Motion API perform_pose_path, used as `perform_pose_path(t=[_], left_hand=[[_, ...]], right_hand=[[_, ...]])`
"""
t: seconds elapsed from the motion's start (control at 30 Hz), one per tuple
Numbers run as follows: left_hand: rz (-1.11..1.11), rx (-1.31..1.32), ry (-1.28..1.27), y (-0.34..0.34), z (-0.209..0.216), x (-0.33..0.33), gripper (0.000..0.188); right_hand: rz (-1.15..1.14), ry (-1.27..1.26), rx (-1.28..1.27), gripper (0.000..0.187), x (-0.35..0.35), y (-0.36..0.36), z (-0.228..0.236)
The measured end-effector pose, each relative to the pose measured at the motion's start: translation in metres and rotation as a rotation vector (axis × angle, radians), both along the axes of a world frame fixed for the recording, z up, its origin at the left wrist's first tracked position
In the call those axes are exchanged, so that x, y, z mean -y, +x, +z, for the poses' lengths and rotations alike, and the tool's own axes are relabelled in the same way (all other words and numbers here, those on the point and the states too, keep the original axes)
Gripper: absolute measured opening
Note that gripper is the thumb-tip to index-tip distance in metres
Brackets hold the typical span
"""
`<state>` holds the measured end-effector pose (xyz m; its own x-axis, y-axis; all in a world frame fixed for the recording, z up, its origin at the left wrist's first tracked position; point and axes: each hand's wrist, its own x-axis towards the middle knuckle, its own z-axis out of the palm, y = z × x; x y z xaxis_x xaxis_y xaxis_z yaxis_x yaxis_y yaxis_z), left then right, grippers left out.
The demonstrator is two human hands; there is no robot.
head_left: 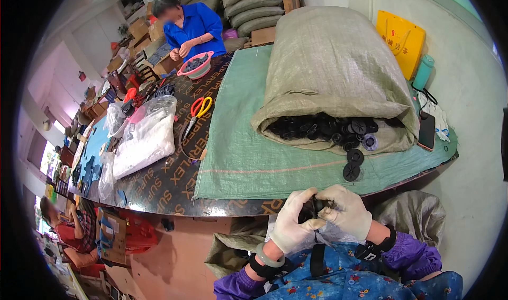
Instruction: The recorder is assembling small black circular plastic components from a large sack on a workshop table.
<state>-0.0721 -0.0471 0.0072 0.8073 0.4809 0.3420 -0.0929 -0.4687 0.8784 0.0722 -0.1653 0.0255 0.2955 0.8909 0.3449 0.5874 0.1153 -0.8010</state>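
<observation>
My left hand (294,225) and my right hand (349,213), both in white gloves, come together just off the table's near edge. Between them they grip a dark round piece (313,209), mostly covered by the fingers and thumbs. Beyond the hands lies a big woven sack (330,61) on its side, its mouth facing me. Black round discs (307,128) fill the opening, and a couple of loose discs (351,172) have spilled onto the green woven sheet (248,167). One pale, clear-looking ring (370,141) lies among them.
Left of the sheet lie yellow-and-red scissors (198,112) and a white plastic-wrapped bundle (145,146). A person in blue (198,27) works by a pink basin (196,67) across the table. A phone (426,130), a teal bottle (423,72) and a yellow bag (400,38) stand at right.
</observation>
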Motion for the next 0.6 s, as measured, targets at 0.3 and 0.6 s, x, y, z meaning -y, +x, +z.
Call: perform_pose_path(t=[0.3, 0.6], left_hand=[[0.048, -0.043, 0.021, -0.012, -0.001, 0.007, 0.069], [-0.029, 0.063, -0.658, -0.051, -0.001, -0.003, 0.057]], right_hand=[[0.015, -0.047, -0.039, 0.027, -0.003, -0.012, -0.008], [0.206, -0.209, -0.441, 0.06, -0.013, -0.019, -0.004]])
